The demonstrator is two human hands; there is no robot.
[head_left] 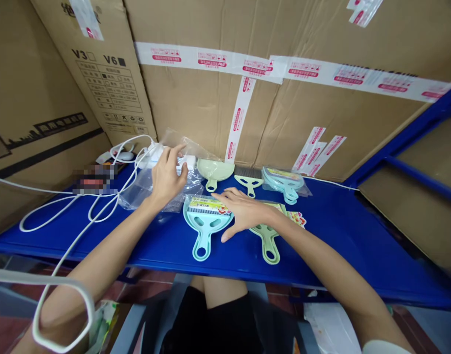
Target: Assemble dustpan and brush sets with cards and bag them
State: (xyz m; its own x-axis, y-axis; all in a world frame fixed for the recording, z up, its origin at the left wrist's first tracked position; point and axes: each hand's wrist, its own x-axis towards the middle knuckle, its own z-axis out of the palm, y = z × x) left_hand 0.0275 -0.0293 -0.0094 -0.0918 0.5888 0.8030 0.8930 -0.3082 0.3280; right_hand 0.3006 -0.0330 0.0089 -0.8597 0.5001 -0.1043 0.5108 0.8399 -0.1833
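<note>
My left hand is over a clear plastic bag at the back left, fingers apart and slightly bent. It may touch the bag, but no grip shows. My right hand is spread above the front of the table, between a light blue dustpan and brush set and a green dustpan and brush set, which it partly covers. Both sets have printed cards. Behind them lie a pale green dustpan, a green brush with dark bristles, and a bagged light blue set.
The blue table backs onto tall cardboard with printed tape. A looped white cable runs over its left side, and another loop hangs at the front left. White objects sit behind my left hand. A blue metal frame stands right.
</note>
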